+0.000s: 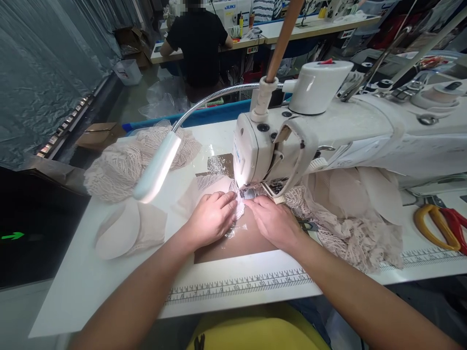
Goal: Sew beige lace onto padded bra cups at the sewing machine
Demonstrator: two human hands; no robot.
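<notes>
My left hand [211,216] lies flat on a small piece of white lace [239,205] in front of the needle of a white sewing machine [310,126]. My right hand [272,218] presses the same lace from the right, fingertips close to the presser foot [250,193]. Both hands rest on a brown patch [237,245] of the table. The needle itself is hidden by the machine head and glare.
A gooseneck lamp [156,167] hangs over the left. Beige lace heaps lie at back left [120,167] and right of the machine [350,228]. Foam cups [120,231] sit at the left, scissors [441,226] at far right. A person in black [200,43] works behind.
</notes>
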